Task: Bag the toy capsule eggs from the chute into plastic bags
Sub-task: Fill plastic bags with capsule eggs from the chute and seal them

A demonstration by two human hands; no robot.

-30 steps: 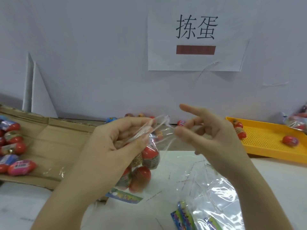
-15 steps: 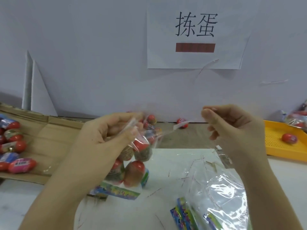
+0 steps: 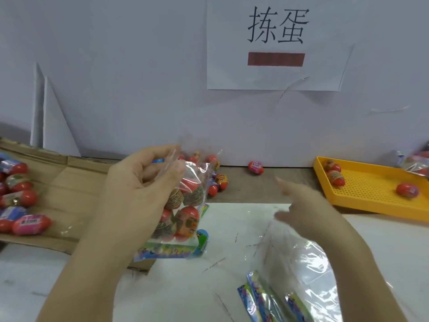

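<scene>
**Filled bag held up by its neck**

Left hand (image 3: 141, 182) is clamped on the gathered top of the plastic bag (image 3: 183, 219), which hangs just above the worktop (image 3: 185, 293) with several capsule eggs (image 3: 186, 220) inside. Right hand (image 3: 301, 205) is blurred, fingers spread, holding nothing. The film looks thin and slippery, the eggs hard and light; best gripped at the bunched neck. Spare bags (image 3: 290, 282) lie near the right hand.
</scene>
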